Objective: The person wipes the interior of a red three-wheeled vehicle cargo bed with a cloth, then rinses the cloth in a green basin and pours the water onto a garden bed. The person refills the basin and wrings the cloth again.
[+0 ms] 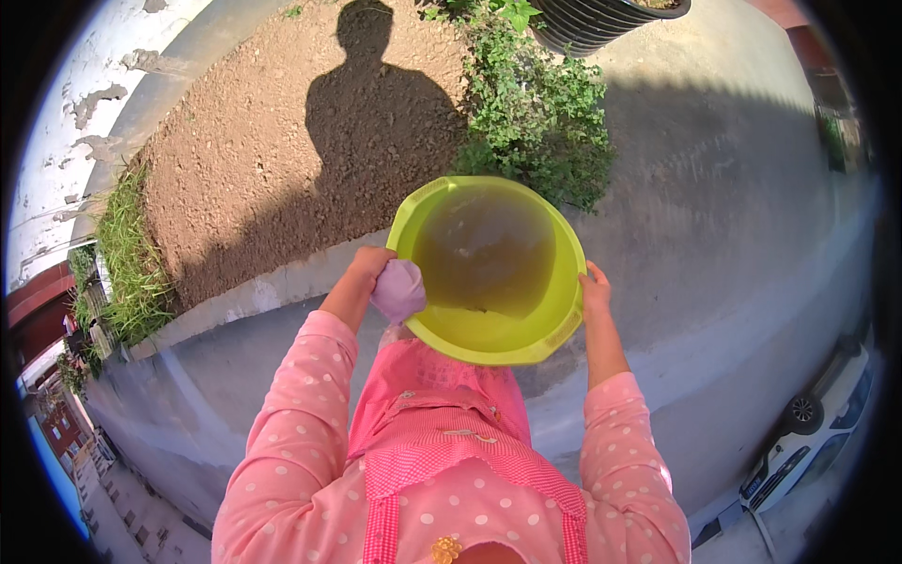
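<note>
Between my two hands hangs a yellow-green plastic basin [442, 324] with murky brownish water [484, 249] in it. My left hand [374, 265] is closed on the basin's left rim, and a crumpled lilac cloth [398, 291] is bunched at that same hand, over the rim. On the opposite side my right hand [594, 289] grips the right rim; most of its fingers are hidden behind the basin. The water lies toward the far side, leaving some of the near inner wall bare.
Beyond the basin is a bare brown soil bed [254, 150] with a low concrete edge [272, 291]. A leafy green plant [536, 103] grows at its right, near a black ribbed pot [611, 26]. Grass [132, 254] borders the left. A white car [808, 423] stands at the lower right.
</note>
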A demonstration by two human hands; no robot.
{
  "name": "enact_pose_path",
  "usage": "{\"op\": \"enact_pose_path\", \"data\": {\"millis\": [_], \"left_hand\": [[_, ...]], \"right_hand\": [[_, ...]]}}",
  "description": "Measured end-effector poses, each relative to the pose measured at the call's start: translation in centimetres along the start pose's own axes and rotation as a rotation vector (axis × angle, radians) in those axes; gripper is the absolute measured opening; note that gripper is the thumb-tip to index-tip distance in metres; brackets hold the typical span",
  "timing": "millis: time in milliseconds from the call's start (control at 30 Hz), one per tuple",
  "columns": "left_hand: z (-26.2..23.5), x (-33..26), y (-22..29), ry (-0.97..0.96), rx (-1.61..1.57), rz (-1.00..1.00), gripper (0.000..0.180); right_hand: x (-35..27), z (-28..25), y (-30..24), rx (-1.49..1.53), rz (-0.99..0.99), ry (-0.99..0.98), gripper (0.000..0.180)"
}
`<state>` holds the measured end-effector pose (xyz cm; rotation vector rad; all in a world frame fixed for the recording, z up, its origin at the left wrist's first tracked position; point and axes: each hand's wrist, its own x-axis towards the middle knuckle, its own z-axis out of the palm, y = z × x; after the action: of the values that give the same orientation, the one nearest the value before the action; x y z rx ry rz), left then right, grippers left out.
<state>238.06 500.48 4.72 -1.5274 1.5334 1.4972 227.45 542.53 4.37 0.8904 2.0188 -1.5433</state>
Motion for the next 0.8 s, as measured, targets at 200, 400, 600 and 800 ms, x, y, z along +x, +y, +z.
{"op": "enact_pose_path", "data": {"millis": [200,400,600,800], "left_hand": [[0.3,0.7,0.4,-0.022,-0.092,-0.007,0.019],[1.0,1.7,1.2,-0.037,-0.129,0.011,0.017],[0.9,1.3,0.1,-0.039,-0.141,0.032,0.012],[-0.2,1.4,-2.4,-0.076,-0.293,0.152,0.015]], "right_hand": [[2.2,0.3,0.4,0.008,-0.055,-0.014,0.042],[4.1,0.5,-0.6,-0.002,-0.109,-0.019,0.042],[3.2,1.9,-3.5,-0.017,-0.120,-0.023,0.041],[1.8,2.9,-4.4,-0.028,-0.217,-0.040,0.041]]}}
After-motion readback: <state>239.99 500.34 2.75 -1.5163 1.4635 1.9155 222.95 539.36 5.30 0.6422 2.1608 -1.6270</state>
